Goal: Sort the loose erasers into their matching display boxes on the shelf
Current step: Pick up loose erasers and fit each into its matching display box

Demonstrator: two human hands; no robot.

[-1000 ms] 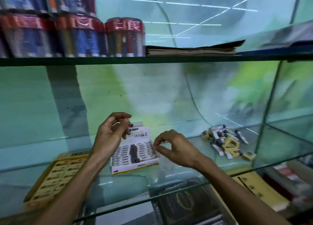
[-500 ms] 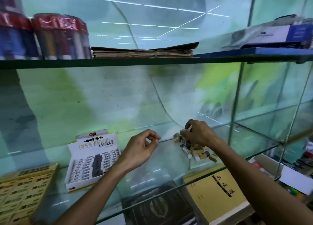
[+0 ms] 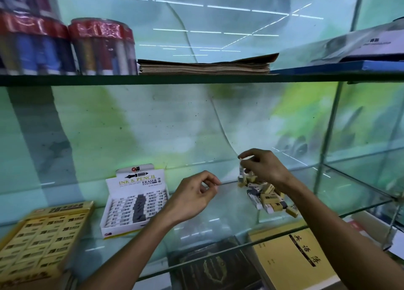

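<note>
A pile of loose erasers (image 3: 270, 197), yellow ones and white-and-grey ones, lies on the glass shelf (image 3: 229, 204) at the right. My right hand (image 3: 263, 167) hovers over the pile and pinches a white-and-grey eraser (image 3: 241, 172) that hangs upright from its fingertips. My left hand (image 3: 193, 197) floats mid-shelf with loosely curled fingers and holds nothing. The white "Ink & Pencil Eraser" display box (image 3: 135, 202) stands left of it, nearly full. A yellow display box (image 3: 41, 235) of yellow erasers sits at the far left.
An upper glass shelf (image 3: 196, 78) carries red-capped pen tubs (image 3: 100, 47), a stack of brown paper (image 3: 205, 65) and a blue-edged box (image 3: 371, 56). Below the working shelf lie a yellow book (image 3: 293, 259) and a dark book (image 3: 214, 268). A glass side panel (image 3: 328, 136) closes the right.
The view has swung right. My right hand reached the loose pile and lifted a white-and-grey eraser off it. My left hand left the white box and now hangs mid-shelf.
</note>
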